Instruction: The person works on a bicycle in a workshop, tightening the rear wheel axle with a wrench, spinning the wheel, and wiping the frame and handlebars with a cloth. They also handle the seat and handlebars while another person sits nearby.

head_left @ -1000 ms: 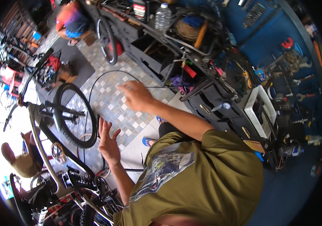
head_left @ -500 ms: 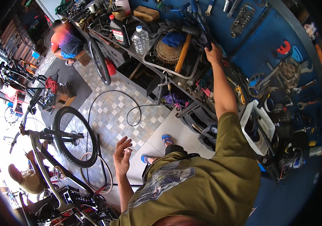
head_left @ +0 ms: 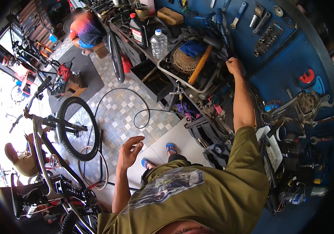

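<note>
My right hand (head_left: 235, 65) reaches to the back of the workbench, beside the blue wall panel, with its fingers curled closed. Whatever it grips is hidden; dark items and blue-handled tools (head_left: 219, 29) are close by. Left of it, a metal tray (head_left: 167, 69) holds a large cassette sprocket (head_left: 185, 62), a blue cloth (head_left: 193, 48) and a hammer with an orange-yellow handle (head_left: 200, 65). Over the floor hovers my left hand (head_left: 130, 153), empty, its fingers loosely bent and apart.
A dark bottle with a red cap (head_left: 139, 33) and a clear plastic bottle (head_left: 159, 43) stand on the bench. At left is a mountain bike's front wheel (head_left: 78, 128). A black hose (head_left: 146, 103) loops over the tiles. Two people (head_left: 87, 31) are farther off. A white basket (head_left: 270, 150) sits right.
My right hand has shifted slightly along the back of the bench, its fingers now curled in. My left hand stays raised and empty. The whole view has turned a little.
</note>
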A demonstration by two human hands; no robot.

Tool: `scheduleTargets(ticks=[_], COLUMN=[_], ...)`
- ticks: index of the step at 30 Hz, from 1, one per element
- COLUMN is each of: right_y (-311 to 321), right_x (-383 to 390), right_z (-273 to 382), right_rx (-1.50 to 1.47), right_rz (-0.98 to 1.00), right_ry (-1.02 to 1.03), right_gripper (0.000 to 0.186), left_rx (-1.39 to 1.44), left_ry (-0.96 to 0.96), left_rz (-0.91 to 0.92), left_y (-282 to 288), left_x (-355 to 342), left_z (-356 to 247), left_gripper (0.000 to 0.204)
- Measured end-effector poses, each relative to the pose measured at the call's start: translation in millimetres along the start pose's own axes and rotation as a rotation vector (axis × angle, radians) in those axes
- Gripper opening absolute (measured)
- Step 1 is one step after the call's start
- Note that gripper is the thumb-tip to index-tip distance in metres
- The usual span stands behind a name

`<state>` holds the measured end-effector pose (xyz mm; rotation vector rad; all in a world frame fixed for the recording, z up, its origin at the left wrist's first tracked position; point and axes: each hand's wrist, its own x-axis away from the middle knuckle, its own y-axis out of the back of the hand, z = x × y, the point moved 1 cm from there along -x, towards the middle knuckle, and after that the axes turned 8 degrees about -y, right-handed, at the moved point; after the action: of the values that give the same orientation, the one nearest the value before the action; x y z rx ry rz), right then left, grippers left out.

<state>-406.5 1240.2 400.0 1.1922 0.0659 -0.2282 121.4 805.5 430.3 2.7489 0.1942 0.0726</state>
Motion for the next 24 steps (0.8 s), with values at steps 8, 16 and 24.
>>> scheduleTargets(ticks=[8, 16, 24], right_y=[97, 233, 208], right_x=[-23, 45, 258], right_z=[27, 127, 266], right_rx=[-1.457, -0.905, -0.553], right_rz=[0.076, 0.123, 0.800], right_ry=[-0.525, 0.266, 0.779], right_gripper=[0.036, 0.028, 0.051], left_rx=[0.031, 0.091, -0.110], left_ry=[0.116, 0.080, -0.558], left_rz=[-0.047, -0.062, -0.223], left_y=[-23, -27, -5], left_x=[22, 8, -52], left_z=[31, 14, -78], left_gripper=[0.030, 0.033, 0.113])
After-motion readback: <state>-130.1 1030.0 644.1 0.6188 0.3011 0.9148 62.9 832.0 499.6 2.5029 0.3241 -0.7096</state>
